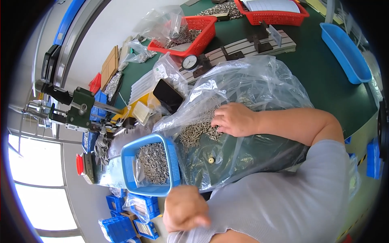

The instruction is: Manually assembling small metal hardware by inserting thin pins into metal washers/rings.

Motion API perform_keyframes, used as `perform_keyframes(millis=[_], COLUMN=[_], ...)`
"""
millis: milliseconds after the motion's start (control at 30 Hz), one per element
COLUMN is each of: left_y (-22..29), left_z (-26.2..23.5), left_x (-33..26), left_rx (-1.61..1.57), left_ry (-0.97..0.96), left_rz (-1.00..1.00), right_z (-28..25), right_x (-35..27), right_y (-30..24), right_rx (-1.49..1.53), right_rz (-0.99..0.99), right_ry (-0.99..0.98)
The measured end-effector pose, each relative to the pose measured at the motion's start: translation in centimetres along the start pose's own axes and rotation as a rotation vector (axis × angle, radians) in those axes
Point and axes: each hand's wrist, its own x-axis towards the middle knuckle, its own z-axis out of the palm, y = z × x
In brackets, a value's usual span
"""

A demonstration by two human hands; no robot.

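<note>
Small silvery metal pins (194,133) lie heaped on a clear plastic sheet (255,77) over the green table. My right hand (237,120) rests at this heap, its fingers curled down onto the pins at the right edge. Nearer me, a small round brass-coloured part (211,160) sits alone on the plastic. My left hand (186,208) is just in front of a light-blue plastic basket (175,162); it is smeared by motion and its fingers are mostly hidden. Many similar metal pins (154,164) fill the basket, beside a clear bag along its left side.
Behind the sheet stand a dial gauge (190,62) on a grooved metal rail (283,43) and a black phone-like device (168,95). Red baskets (208,30) are at the back, a blue tray (344,52) at the far right. A green clamp-like fixture (81,107) rises at left.
</note>
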Motion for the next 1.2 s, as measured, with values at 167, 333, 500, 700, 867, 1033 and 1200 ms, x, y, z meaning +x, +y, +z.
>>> perform_keyframes(millis=[167, 333, 500, 700, 867, 1033, 1200], left_y=[-1.8, -4.7, -5.7, -7.0, -7.4, -7.9, -8.1], left_z=[4.5, 5.9, 5.7, 5.6, 5.6, 5.7, 5.4], left_x=[-3.7, -5.3, -4.9, -4.1, -4.1, -4.4, -4.5], left_rx=[0.151, 0.147, 0.295, 0.321, 0.424, 0.55, 0.546], left_ry=[0.574, 0.663, 0.658, 0.606, 0.466, 0.395, 0.365], left_rz=[-0.61, -0.752, -0.767, -0.706, -0.687, -0.56, -0.577], right_z=[-0.3, -0.4, -0.3, -0.9, -0.3, -0.7, -0.6], right_x=[0.1, 0.5, 1.2, 1.7, 1.6, 1.4, 1.5], right_y=[-1.5, -1.9, -1.5, -1.0, -0.8, -1.5, -1.6], right_rx=[-0.019, 0.056, 0.029, 0.083, 0.076, 0.082, 0.101], right_rz=[-0.042, -0.037, -0.029, 0.002, 0.012, 0.053, 0.057], right_ry=[-0.003, -0.008, 0.0, -0.037, -0.047, -0.081, -0.066])
